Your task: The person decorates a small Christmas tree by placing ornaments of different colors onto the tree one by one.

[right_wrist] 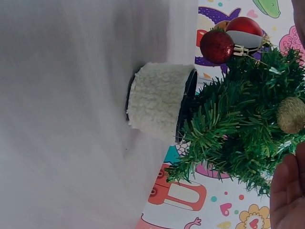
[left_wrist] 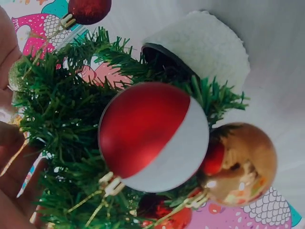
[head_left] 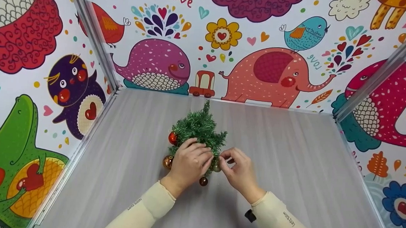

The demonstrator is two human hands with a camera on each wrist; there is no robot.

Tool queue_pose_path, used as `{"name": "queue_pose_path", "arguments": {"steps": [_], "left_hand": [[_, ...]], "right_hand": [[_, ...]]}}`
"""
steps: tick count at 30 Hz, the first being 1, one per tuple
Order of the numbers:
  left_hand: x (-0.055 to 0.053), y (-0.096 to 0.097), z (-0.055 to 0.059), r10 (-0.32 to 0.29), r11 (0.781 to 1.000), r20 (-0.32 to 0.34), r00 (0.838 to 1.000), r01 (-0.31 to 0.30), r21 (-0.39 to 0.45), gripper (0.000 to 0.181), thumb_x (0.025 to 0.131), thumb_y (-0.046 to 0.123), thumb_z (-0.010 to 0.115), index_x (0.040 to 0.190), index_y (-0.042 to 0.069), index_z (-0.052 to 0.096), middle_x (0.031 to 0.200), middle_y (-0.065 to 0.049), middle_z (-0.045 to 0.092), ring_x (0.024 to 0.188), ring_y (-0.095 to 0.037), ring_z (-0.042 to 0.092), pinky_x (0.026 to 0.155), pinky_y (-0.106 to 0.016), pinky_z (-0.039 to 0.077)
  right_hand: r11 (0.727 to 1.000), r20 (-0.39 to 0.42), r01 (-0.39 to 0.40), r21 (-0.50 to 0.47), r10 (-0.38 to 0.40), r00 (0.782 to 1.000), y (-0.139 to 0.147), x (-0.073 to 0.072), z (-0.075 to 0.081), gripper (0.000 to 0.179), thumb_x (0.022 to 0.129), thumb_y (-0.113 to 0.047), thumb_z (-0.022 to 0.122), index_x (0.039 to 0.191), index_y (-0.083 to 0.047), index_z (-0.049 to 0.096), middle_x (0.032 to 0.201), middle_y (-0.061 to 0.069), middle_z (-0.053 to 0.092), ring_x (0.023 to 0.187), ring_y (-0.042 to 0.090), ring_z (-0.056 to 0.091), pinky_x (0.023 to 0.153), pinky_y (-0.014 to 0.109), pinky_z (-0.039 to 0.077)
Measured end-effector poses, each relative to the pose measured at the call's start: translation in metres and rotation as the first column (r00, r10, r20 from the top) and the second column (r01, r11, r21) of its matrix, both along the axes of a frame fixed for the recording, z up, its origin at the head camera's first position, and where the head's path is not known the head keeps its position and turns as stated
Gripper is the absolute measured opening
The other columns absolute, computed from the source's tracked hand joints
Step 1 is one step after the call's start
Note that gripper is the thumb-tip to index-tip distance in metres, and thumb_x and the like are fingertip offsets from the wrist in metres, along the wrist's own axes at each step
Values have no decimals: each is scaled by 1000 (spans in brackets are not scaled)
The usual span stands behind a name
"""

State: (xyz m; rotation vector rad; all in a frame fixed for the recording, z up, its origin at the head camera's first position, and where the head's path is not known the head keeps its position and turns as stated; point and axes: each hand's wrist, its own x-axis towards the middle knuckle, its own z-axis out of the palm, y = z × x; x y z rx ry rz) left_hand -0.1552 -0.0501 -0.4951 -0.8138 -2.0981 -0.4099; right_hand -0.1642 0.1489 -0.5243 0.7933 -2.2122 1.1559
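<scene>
A small green Christmas tree [head_left: 197, 126] stands in front of me. My left hand [head_left: 191, 161] lies over its front left branches; branches partly cover its fingertips. On the right side, my right hand [head_left: 237, 167] brings thumb and forefinger together beside a gold glitter bauble [right_wrist: 291, 115], seemingly pinching its loop, which is too small to make out. A red and white bauble [left_wrist: 153, 138] hangs near my left wrist, next to a shiny gold bauble [left_wrist: 242, 164]. Lower on the tree is a dark red glitter bauble [right_wrist: 217, 46]. A shiny red bauble [head_left: 173, 138] hangs at the left.
The tree's pot has a white fleecy cover [right_wrist: 162, 100] and rests on a grey wood-grain table [head_left: 131, 130]. Walls printed with cartoon animals surround the table, with metal posts [head_left: 95, 37] at the back corners. A black strap piece [head_left: 250, 215] shows by the right sleeve.
</scene>
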Motion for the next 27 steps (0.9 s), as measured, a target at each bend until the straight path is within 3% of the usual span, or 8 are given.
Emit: {"name": "queue_pose_path", "arguments": {"steps": [5,10,20,27], "left_hand": [[-2,1,1,22,999,-24,999,-23,-24,6,80,17,81,84,12,80,84,1,75,84,-17,68,97,-41,48],[-2,2,3,55,997,-19,998,-56,-50,6,83,18,78,85,12,79,85,2,74,84,-18,66,100,-42,45],[-3,1,0,81,996,-2,997,-81,-32,6,83,18,77,83,13,77,119,-8,68,109,-28,61,105,-44,40],[-3,-1,-4,77,997,19,997,-78,6,5,84,19,75,84,14,77,126,-10,67,113,-31,61,106,-45,40]], "right_hand": [[1000,63,18,-18,-17,998,-1,-3,0,11,92,-9,69,91,-20,67,89,-12,63,79,7,62,61,32,56],[999,113,21,-36,-17,993,-2,-5,2,11,93,-9,69,90,-19,67,90,-10,64,79,7,63,62,27,56],[995,169,-30,-93,45,985,-4,-11,0,10,94,-8,67,91,-18,68,90,-9,64,79,10,64,61,26,56],[994,205,-45,-104,65,977,-6,-12,-1,10,94,-11,67,90,-20,67,90,-9,63,80,10,65,62,26,56]]}}
